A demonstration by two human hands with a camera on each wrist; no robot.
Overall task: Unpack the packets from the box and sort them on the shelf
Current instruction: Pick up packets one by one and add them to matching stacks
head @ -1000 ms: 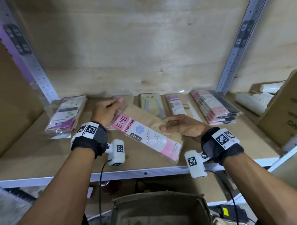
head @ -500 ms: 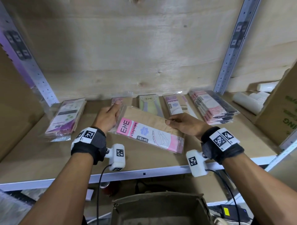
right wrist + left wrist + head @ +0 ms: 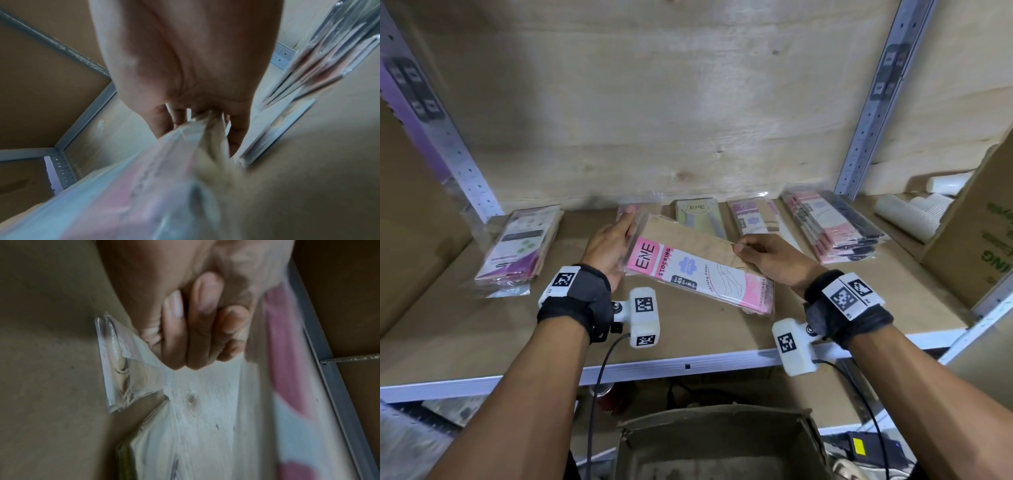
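Packets: one pink packet point(image 3: 698, 274) held over shelf point(image 3: 482, 329), left hand point(image 3: 607, 250) and right hand point(image 3: 770, 262) both clamped on it; four piles behind.

Plywood back wall point(image 3: 654, 102) between perforated metal uprights point(image 3: 873, 102).

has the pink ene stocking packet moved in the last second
Yes, slightly. The pink ENE packet, gripped by both hands, has swung its left end toward the back, nearer the green packet lying against the wall.
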